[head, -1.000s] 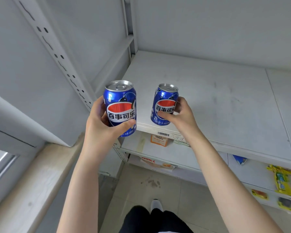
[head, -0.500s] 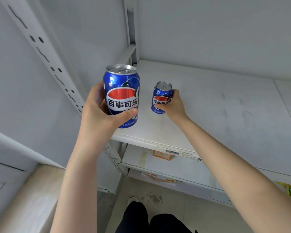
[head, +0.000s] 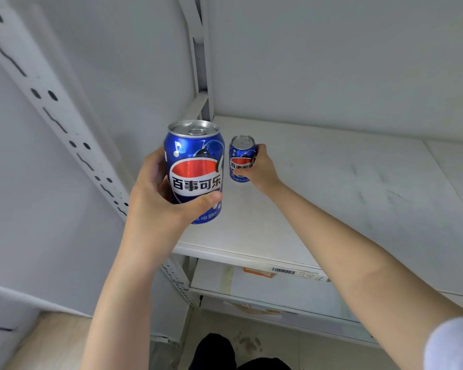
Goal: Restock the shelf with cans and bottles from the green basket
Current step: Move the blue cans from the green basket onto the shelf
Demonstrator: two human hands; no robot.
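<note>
Gripping the front can (head: pixel 194 169), a blue one, around its body, the left hand (head: pixel 155 198) holds it upright above the front left edge of the white shelf (head: pixel 332 196). The thumb (head: pixel 206 198) crosses the lower label, and the forearm rises from below. The right arm extends further in. The right hand (head: pixel 261 170) clasps the rear can (head: pixel 241 158), also blue, upright toward the shelf's left rear corner. Whether its base touches the shelf cannot be told.
</note>
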